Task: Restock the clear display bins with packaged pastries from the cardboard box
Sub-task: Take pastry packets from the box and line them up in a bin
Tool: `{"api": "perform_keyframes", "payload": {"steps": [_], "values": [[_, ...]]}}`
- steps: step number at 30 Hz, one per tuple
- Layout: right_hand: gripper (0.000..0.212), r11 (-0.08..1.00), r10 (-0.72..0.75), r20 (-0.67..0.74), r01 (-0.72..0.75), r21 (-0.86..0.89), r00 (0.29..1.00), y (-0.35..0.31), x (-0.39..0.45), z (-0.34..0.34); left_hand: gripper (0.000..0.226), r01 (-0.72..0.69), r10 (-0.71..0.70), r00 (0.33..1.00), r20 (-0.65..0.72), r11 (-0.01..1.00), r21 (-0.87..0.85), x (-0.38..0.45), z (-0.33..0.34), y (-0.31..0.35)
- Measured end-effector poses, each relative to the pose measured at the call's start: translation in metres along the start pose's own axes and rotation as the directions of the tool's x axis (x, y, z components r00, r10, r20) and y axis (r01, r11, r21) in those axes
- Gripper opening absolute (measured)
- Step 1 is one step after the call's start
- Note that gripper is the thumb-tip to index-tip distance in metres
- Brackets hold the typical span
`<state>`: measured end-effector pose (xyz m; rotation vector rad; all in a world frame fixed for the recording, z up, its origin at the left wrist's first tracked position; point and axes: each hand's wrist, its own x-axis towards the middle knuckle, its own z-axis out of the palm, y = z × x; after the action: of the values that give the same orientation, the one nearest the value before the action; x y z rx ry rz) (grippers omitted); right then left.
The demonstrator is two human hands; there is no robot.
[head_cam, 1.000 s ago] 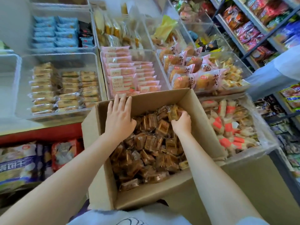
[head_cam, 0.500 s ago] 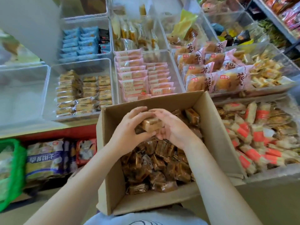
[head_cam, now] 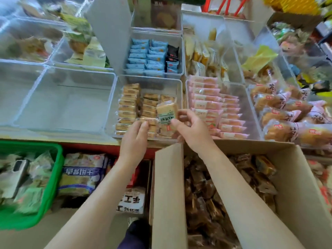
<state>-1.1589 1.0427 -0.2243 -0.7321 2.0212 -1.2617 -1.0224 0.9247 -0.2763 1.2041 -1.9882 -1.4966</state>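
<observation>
Pastry (head_cam: pixel 167 112) pinched in right hand (head_cam: pixel 193 131)

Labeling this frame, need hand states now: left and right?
Left hand: pinching a packaged pastry over the clear bin.
Right hand: holding the upright packaged pastry.
</observation>
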Motion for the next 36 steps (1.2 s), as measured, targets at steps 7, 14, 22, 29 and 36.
{"api": "perform_keyframes", "payload": {"steps": [7,14,22,29,36], "values": [[0.040,0.816,-0.028,-0.117,-0.045,-0.577,0.993,0.025,0.113,0.069,0.058,-0.205,0.008,0.967,0.253,0.613,0.763,0.068,-0.038,-0.102],[0.040,0.750,0.186,0.060,-0.103,-0.653,0.981,0.063,0.156,0.116,0.063,-0.256,0.015,0.953,0.302,0.575,0.777,0.066,-0.044,-0.100],[0.049,0.765,0.127,0.009,-0.092,-0.637,0.992,0.052,0.128,0.107,0.061,-0.262,-0.006,0.944,0.329,0.591,0.763,0.068,-0.043,-0.102],[0.023,0.895,-0.275,-0.358,0.102,-0.435,0.892,0.042,-0.022,0.044,0.040,-0.212,0.131,0.972,0.196,0.852,0.478,0.037,-0.012,-0.037],[0.024,0.750,0.295,-0.461,-0.502,-0.431,0.837,0.128,-0.123,-0.093,0.026,-0.689,0.476,0.687,0.549,0.666,0.285,-0.060,0.105,0.050]]}}
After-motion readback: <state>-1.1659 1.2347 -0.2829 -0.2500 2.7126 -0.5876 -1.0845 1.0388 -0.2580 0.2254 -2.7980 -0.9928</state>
